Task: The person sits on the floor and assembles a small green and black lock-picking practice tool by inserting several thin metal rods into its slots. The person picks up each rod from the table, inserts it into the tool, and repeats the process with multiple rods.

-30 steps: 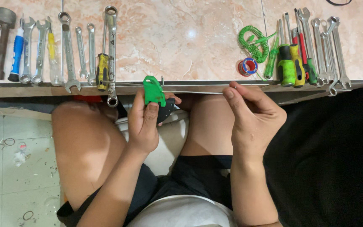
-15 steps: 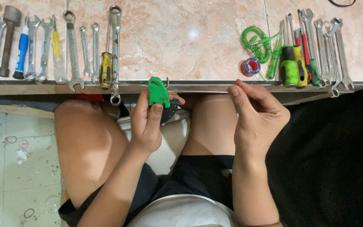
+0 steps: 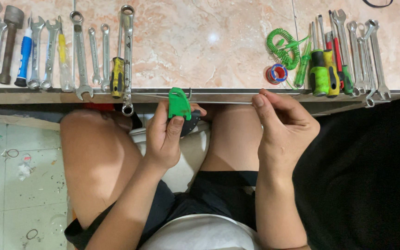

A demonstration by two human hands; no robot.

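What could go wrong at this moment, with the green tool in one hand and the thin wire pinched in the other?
The thin wire looks taut between the green tool in the left hand and the right hand; it could slip from that pinch or snap. The long spanner hangs over the edge of the tiled bench, just above the knee, so a bump might drop it.

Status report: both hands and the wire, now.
Left hand grips green tool. Right hand pinches thin wire, stretched between them. Nothing blocking; wrenches lie on bench.
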